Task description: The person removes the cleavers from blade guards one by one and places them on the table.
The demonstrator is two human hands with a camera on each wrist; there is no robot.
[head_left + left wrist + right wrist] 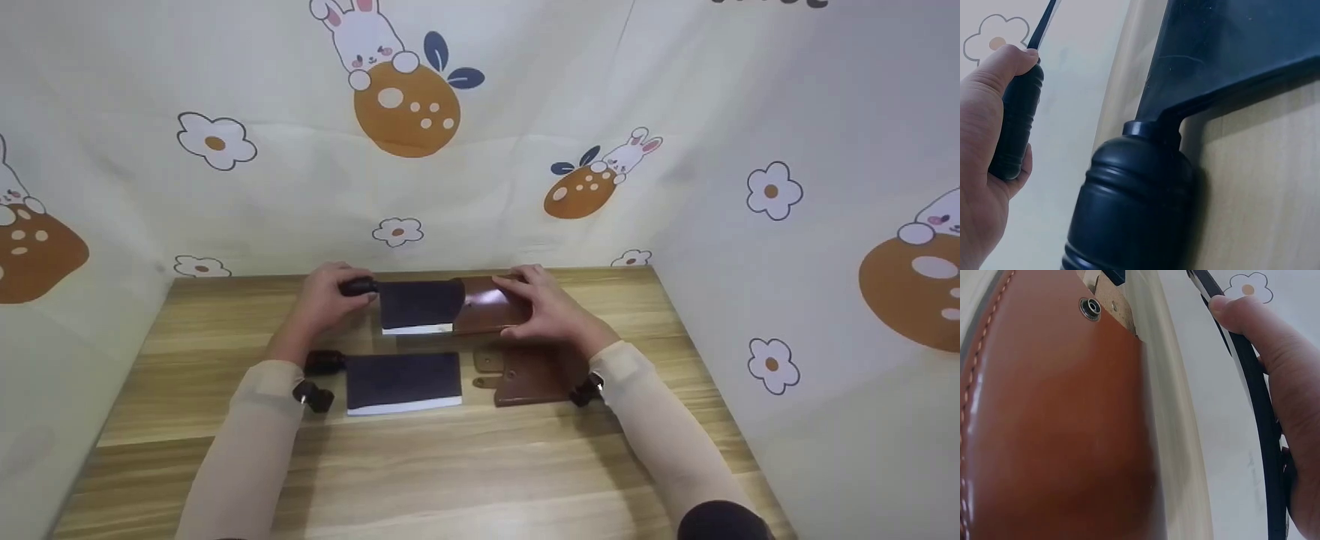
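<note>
My left hand [327,300] grips the black handle [1019,121] of a cleaver [420,306] with a dark blade and a pale edge. A glossy brown leather sheath [480,307] covers the right part of that blade. My right hand [553,309] holds the sheath, thumb on the near side; its far fingers are partly hidden. Nearer to me, a second cleaver [405,382] lies on the table, its black handle [1134,197] to the left. Right of it lies another brown sheath [532,379] with a metal snap and strap tabs, partly under my right forearm.
The wood-grain table [450,472] ends at a pale cloth wall [300,202] printed with rabbits and flowers, close behind my hands. More of this cloth [825,300] stands at both sides. A small black wrist camera [315,396] hangs below my left wrist.
</note>
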